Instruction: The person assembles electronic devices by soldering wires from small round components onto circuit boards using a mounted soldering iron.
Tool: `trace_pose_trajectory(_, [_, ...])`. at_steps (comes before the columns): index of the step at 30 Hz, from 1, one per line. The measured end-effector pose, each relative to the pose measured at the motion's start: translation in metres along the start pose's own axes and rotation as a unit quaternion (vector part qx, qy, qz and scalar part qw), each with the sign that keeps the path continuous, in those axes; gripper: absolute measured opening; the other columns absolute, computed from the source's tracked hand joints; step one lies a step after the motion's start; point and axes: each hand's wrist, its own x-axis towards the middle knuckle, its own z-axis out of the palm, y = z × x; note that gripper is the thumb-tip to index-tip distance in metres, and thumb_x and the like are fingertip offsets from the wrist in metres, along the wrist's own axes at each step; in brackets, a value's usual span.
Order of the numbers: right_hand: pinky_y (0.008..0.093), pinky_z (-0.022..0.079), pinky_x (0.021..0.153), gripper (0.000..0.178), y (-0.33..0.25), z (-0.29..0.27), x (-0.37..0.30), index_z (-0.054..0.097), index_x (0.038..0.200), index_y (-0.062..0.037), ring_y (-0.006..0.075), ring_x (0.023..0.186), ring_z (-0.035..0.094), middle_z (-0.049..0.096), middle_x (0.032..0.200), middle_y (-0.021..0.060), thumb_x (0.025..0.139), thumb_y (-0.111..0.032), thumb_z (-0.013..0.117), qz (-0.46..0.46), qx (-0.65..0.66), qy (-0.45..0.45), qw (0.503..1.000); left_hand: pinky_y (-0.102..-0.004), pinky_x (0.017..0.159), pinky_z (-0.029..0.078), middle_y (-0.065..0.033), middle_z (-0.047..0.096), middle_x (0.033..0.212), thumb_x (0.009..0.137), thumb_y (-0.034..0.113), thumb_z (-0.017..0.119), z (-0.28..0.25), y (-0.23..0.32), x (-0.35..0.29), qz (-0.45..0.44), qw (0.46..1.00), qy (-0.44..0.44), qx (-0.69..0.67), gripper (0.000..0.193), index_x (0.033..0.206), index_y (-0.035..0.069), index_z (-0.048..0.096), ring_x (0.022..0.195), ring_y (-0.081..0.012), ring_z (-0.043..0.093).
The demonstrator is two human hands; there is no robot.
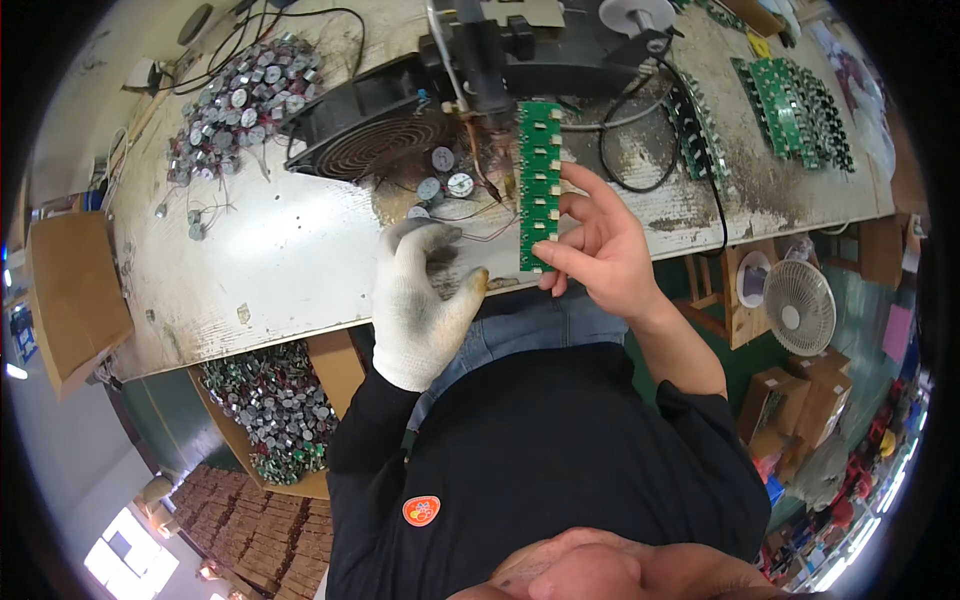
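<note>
A long green circuit board panel (540, 190) with a row of small white connectors stands upright in my bare right hand (605, 245), pinched at its right edge and lower end. My left hand (415, 300), in a white glove with a stained thumb tip, is beside it with fingers curled and thumb apart. Just past its fingertips lie small round silver motors (429, 189) with thin leads. Red wires (490, 236) run between these fingers and the board. The soldering tip (494, 190) of a bench-mounted machine (485, 70) reaches down close to the board's left edge.
A black fan (385, 130) lies behind the motors. To its left is a heap of motors (245, 105); more green panels (790, 110) are at the far right. A solder spool (637, 15) sits at the back. Below the table's left edge stands a carton of motors (320, 475).
</note>
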Motion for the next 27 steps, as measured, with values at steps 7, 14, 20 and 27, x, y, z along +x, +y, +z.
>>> trace_pose_trajectory(7, [0.0232, 0.051, 0.046, 0.072, 0.009, 0.004, -0.002, 0.027, 0.144, -0.0041, 0.0161, 0.062, 0.064, 0.058, 0.115, 0.0177, 0.081, 0.009, 0.061, -0.025, -0.065, 0.090, 0.993, -0.0381, 0.091, 0.046, -0.0185, 0.053, 0.116, 0.070, 0.005, 0.071, -0.039, -0.041, 0.019, 0.064, 0.992, 0.107, 0.032, 0.038, 0.106, -0.001, 0.058, 0.109, -0.0328, 0.054])
trace_pose_trajectory(14, [0.0241, 0.052, 0.047, 0.071, 0.012, -0.001, 0.002, 0.025, 0.143, 0.0009, 0.0167, 0.060, 0.064, 0.057, 0.110, 0.0187, 0.083, 0.010, 0.060, -0.041, -0.069, 0.063, 0.995, -0.0337, 0.074, 0.051, -0.0179, 0.068, 0.096, 0.080, 0.023, 0.071, -0.125, -0.098, 0.065, -0.100, 0.939, 0.261, 0.200, 0.039, 0.109, -0.001, 0.062, 0.083, -0.0256, 0.067])
trace_pose_trajectory(20, [0.0242, 0.052, 0.047, 0.068, 0.009, 0.002, 0.003, 0.027, 0.142, 0.0013, 0.0162, 0.060, 0.063, 0.058, 0.110, 0.0187, 0.083, 0.009, 0.060, -0.052, -0.088, 0.061, 0.993, -0.0427, 0.080, 0.051, -0.0196, 0.067, 0.098, 0.080, 0.036, 0.068, -0.150, -0.111, 0.126, -0.170, 0.890, 0.216, 0.364, 0.046, 0.112, 0.005, 0.060, 0.093, -0.0365, 0.065])
trace_pose_trajectory(27, [0.0243, 0.053, 0.048, 0.067, 0.012, 0.002, 0.002, 0.028, 0.142, 0.0019, 0.0163, 0.060, 0.063, 0.058, 0.110, 0.0190, 0.083, 0.009, 0.060, -0.056, -0.081, 0.065, 0.993, -0.0461, 0.076, 0.052, -0.0209, 0.066, 0.090, 0.085, 0.036, 0.064, -0.152, -0.119, 0.126, -0.161, 0.896, 0.187, 0.368, 0.036, 0.098, 0.002, 0.060, 0.088, -0.0380, 0.065])
